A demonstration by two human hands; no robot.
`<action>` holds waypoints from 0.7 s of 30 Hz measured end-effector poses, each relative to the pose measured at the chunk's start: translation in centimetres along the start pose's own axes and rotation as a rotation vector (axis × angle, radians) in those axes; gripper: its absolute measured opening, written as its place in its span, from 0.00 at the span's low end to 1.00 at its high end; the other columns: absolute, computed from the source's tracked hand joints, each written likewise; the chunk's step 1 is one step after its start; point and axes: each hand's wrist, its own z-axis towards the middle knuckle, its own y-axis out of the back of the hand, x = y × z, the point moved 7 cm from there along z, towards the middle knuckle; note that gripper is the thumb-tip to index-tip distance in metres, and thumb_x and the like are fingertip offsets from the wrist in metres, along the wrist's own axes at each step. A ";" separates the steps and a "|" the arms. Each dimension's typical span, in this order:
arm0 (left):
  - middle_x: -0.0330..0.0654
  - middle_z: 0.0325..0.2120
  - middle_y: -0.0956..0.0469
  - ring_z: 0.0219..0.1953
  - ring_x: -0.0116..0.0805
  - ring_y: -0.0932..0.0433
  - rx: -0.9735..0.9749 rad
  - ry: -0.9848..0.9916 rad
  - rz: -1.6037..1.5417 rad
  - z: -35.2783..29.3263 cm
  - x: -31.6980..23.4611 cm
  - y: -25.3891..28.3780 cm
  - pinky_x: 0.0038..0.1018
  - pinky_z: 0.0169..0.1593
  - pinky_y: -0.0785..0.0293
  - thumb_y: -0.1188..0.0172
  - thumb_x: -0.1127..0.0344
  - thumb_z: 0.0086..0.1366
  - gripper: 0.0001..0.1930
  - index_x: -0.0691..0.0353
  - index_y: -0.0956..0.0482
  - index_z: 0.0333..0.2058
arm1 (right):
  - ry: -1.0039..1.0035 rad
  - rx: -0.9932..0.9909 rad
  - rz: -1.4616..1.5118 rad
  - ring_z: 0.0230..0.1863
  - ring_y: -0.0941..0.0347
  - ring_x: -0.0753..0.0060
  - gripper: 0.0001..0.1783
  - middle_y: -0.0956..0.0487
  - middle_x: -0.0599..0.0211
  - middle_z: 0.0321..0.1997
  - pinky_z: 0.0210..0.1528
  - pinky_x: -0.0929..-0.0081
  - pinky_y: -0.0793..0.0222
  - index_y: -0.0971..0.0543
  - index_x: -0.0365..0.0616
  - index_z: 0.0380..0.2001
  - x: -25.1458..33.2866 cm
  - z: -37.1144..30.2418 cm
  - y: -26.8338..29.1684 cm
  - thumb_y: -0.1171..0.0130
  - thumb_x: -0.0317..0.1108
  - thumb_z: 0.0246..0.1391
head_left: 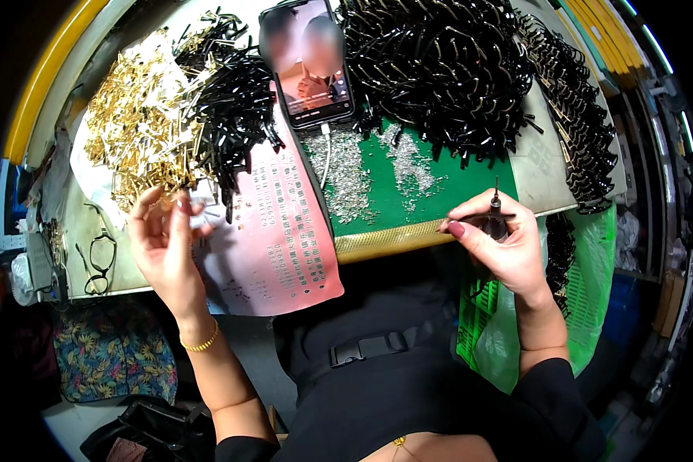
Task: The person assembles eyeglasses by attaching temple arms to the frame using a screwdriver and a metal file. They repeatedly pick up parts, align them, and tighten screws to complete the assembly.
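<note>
My left hand is raised at the near edge of a heap of gold-coloured thin metal pieces. Its thumb and fingers are apart, somewhat smeared, and I see nothing clearly held. A small dark screwdriver stands in my right hand, its thin shaft pointing up and away. The right thumb and index fingertip meet near a slim dark piece, too small to make out. Loose tiny silvery parts lie in patches on the green mat, to the left of the right hand.
Black slender pieces lie beside the gold heap. A large pile of curved black pieces sits far right of a phone with a white cable. A pink printed sheet overhangs the table edge. Glasses lie left; a green basket stands right.
</note>
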 end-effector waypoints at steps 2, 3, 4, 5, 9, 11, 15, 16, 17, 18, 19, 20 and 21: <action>0.38 0.36 0.18 0.36 0.24 0.19 0.036 -0.149 0.468 -1.9 0.5 0.8 0.20 0.35 0.22 0.37 0.71 0.69 0.07 0.64 0.21 0.44 | 0.028 0.002 0.060 0.29 0.31 0.92 0.06 0.19 0.75 0.32 0.29 0.90 0.37 0.18 0.37 0.39 0.1 -0.3 -0.1 0.33 0.24 0.58; 0.37 0.34 0.18 0.33 0.23 0.22 0.013 -0.248 0.753 -3.1 -0.6 0.5 0.21 0.35 0.26 0.38 0.73 0.69 0.05 0.65 0.20 0.42 | 0.021 -0.005 0.083 0.27 0.31 0.92 0.06 0.19 0.74 0.32 0.28 0.90 0.37 0.18 0.38 0.38 0.0 -0.4 -0.1 0.33 0.24 0.58; 0.37 0.30 0.19 0.30 0.23 0.24 0.030 -0.335 1.012 -3.7 -1.6 0.6 0.22 0.32 0.29 0.38 0.72 0.69 0.04 0.65 0.20 0.40 | 0.011 -0.012 0.109 0.26 0.31 0.92 0.06 0.19 0.74 0.31 0.27 0.90 0.37 0.18 0.38 0.38 -0.1 -0.7 -0.1 0.32 0.24 0.57; 0.37 0.28 0.20 0.28 0.23 0.25 0.055 -0.349 1.101 -4.1 -1.9 0.6 0.23 0.31 0.30 0.38 0.71 0.70 0.04 0.64 0.21 0.40 | 0.002 -0.020 0.135 0.25 0.31 0.92 0.06 0.19 0.74 0.31 0.26 0.90 0.37 0.18 0.39 0.37 -0.2 -0.8 -0.2 0.32 0.24 0.57; 0.39 0.30 0.19 0.27 0.23 0.24 0.207 -0.084 0.784 -6.1 -1.9 -1.6 0.22 0.31 0.29 0.43 0.69 0.73 0.07 0.67 0.22 0.43 | 0.010 0.039 0.173 0.22 0.31 0.92 0.05 0.17 0.71 0.33 0.23 0.91 0.38 0.20 0.39 0.36 -0.4 -0.5 -2.3 0.33 0.24 0.58; 0.43 0.35 0.17 0.29 0.24 0.21 0.412 0.140 0.295 -8.8 -2.0 -6.0 0.22 0.35 0.26 0.46 0.70 0.75 0.10 0.70 0.22 0.46 | 0.010 0.039 0.277 0.22 0.31 0.91 0.06 0.16 0.69 0.34 0.23 0.90 0.36 0.20 0.38 0.39 -0.1 -0.1 -3.8 0.35 0.26 0.60; 0.48 0.42 0.17 0.31 0.26 0.19 0.598 0.390 -0.283 -12.9 -0.5 -11.1 0.21 0.38 0.24 0.48 0.69 0.76 0.13 0.74 0.23 0.51 | -0.086 0.055 0.358 0.22 0.31 0.91 0.08 0.18 0.72 0.31 0.22 0.89 0.35 0.21 0.38 0.41 0.0 0.4 -5.3 0.35 0.31 0.62; 0.47 0.42 0.17 0.31 0.26 0.19 0.605 0.396 -0.282 -13.2 -0.1 -11.3 0.21 0.38 0.24 0.48 0.69 0.76 0.13 0.74 0.23 0.51 | -0.105 0.071 0.349 0.21 0.31 0.91 0.08 0.19 0.73 0.29 0.22 0.89 0.36 0.20 0.39 0.41 -0.3 0.3 -5.4 0.35 0.31 0.63; 0.47 0.42 0.17 0.31 0.26 0.19 0.611 0.403 -0.281 -13.3 0.2 -11.5 0.21 0.38 0.24 0.48 0.69 0.76 0.13 0.74 0.23 0.51 | -0.117 0.079 0.361 0.21 0.31 0.91 0.09 0.20 0.75 0.27 0.22 0.89 0.36 0.20 0.39 0.42 -0.6 0.2 -5.5 0.35 0.32 0.63; 0.47 0.42 0.17 0.31 0.26 0.19 0.614 0.409 -0.278 -13.5 0.4 -11.6 0.21 0.38 0.24 0.48 0.69 0.76 0.13 0.74 0.23 0.51 | -0.146 0.104 0.356 0.21 0.31 0.91 0.09 0.20 0.75 0.28 0.22 0.89 0.36 0.20 0.39 0.42 -0.8 0.1 -5.6 0.35 0.32 0.63; 0.47 0.42 0.16 0.31 0.26 0.19 0.637 0.384 -0.238 -13.5 0.6 -11.6 0.21 0.38 0.24 0.48 0.69 0.76 0.13 0.73 0.23 0.51 | -0.133 0.089 0.369 0.21 0.31 0.91 0.09 0.20 0.74 0.28 0.22 0.89 0.36 0.19 0.39 0.42 -1.0 0.1 -5.5 0.35 0.31 0.63; 0.47 0.41 0.16 0.30 0.26 0.19 0.637 0.381 -0.246 -13.7 0.6 -11.8 0.21 0.38 0.24 0.48 0.70 0.76 0.13 0.73 0.22 0.51 | -0.120 0.075 0.382 0.21 0.31 0.90 0.09 0.20 0.74 0.28 0.22 0.89 0.36 0.19 0.38 0.42 -1.2 0.0 -5.4 0.35 0.31 0.63; 0.47 0.40 0.16 0.30 0.26 0.19 0.636 0.375 -0.248 -13.7 0.6 -11.9 0.21 0.37 0.24 0.48 0.70 0.76 0.13 0.73 0.22 0.51 | -0.122 0.081 0.388 0.21 0.31 0.90 0.09 0.20 0.74 0.28 0.22 0.89 0.36 0.19 0.38 0.42 -1.2 0.0 -5.5 0.35 0.31 0.63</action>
